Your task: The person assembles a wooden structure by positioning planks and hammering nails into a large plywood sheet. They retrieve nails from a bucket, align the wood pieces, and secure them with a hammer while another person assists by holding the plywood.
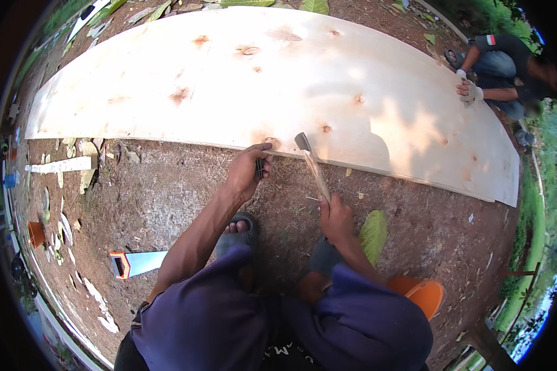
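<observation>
A long sheet of pale plywood (229,86) with brown knots lies on the ground in front of me. My left hand (249,170) is at its near edge, index finger stretched along the rim. The other fingers curl round a small dark object (259,167), whose kind I cannot make out. In my right hand (336,219) is a hammer (316,173), gripped low on its wooden handle. Its metal head is raised near the board's edge, just right of my left hand. Whether a nail stands there is too small to tell.
A handsaw (143,263) lies on the soil at left, below a pale wood strip (59,166). Beside my right knee is an orange bucket (427,298). Far right, a crouching person (507,65) rests gloved hands (470,91) on the board's end. Dry leaves are scattered around.
</observation>
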